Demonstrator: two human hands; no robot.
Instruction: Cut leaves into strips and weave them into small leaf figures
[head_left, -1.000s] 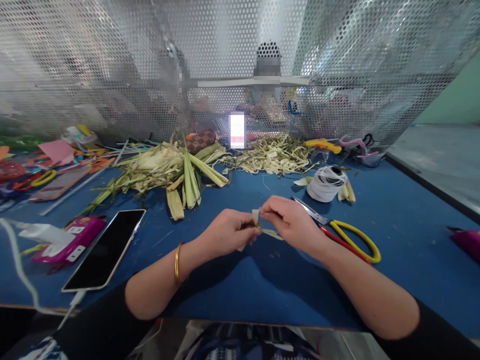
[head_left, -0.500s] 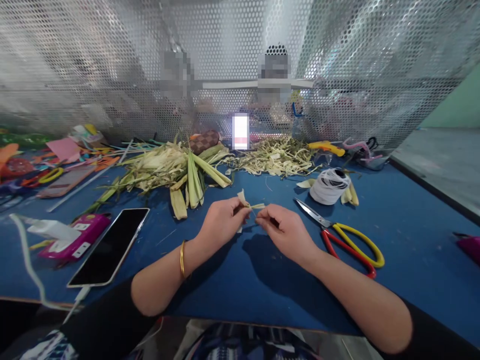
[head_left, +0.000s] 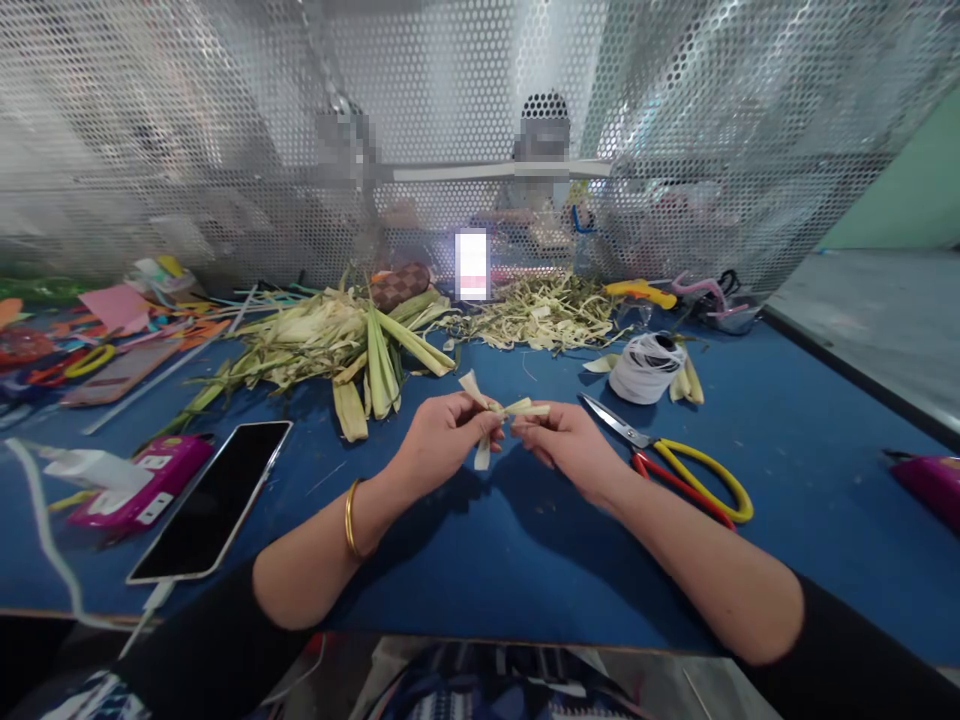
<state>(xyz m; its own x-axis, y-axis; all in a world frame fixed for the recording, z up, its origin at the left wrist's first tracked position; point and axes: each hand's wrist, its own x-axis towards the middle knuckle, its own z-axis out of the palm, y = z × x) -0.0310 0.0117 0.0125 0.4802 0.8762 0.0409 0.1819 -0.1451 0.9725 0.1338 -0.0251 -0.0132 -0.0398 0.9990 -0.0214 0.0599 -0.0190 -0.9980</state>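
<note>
Between my two hands is a small piece of pale corn husk (head_left: 517,408), gathered at its middle, with loose ends pointing up left, down and right. My left hand (head_left: 448,440), with a gold bangle at the wrist, pinches the gathered part between thumb and fingers. My right hand (head_left: 571,442) has its fingertips closed just beneath the husk's right end; what lies in that pinch is too small to make out. Beside my right hand lie scissors (head_left: 637,437) with one red and one yellow handle. Behind them stands a spool of white string (head_left: 647,368).
A heap of corn husks (head_left: 315,330) and shredded husk strips (head_left: 544,315) lie along the perforated screen (head_left: 450,90). At left are a phone (head_left: 214,500) on a cable, a purple power strip (head_left: 142,485) and coloured scraps (head_left: 116,305). People sit beyond the screen.
The right hand has dropped from above the husk to its right side. The husk has turned, with its right end now over the right fingertips. A fine thread showed between the hands half a second ago.
</note>
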